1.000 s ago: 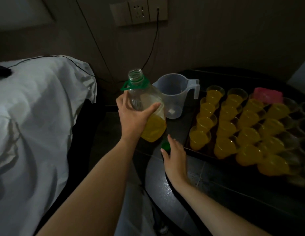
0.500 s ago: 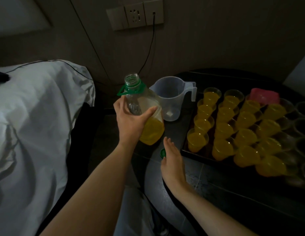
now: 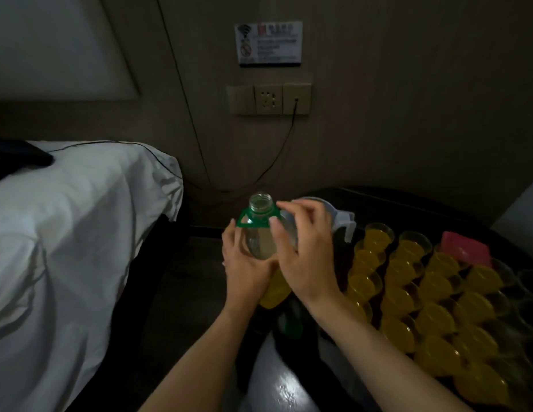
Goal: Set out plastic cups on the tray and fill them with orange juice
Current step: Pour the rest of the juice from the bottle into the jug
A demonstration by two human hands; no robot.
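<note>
A clear juice bottle (image 3: 259, 242) with a green handle ring and an open neck stands tilted over the dark table, orange juice in its lower part. My left hand (image 3: 244, 269) grips its body from the left. From the right, my right hand (image 3: 304, 254) wraps its shoulder, thumb on the front and fingers curved beside the neck. On the table below my right wrist lies the green cap (image 3: 291, 326). Several plastic cups filled with orange juice (image 3: 408, 292) stand in rows on the dark tray (image 3: 344, 263). Empty clear cups (image 3: 530, 281) sit at the tray's right edge.
A clear measuring jug (image 3: 347, 223) stands behind my right hand, partly hidden. At the tray's far side lies a pink object (image 3: 464, 248). A bed with white sheets (image 3: 66, 248) fills the left. A cable hangs from the wall socket (image 3: 268, 99) down behind the table.
My right hand left the table near the green cap and rose to the bottle's right side. The bottle, still in my left hand, now sits higher and more central as the view tilted up.
</note>
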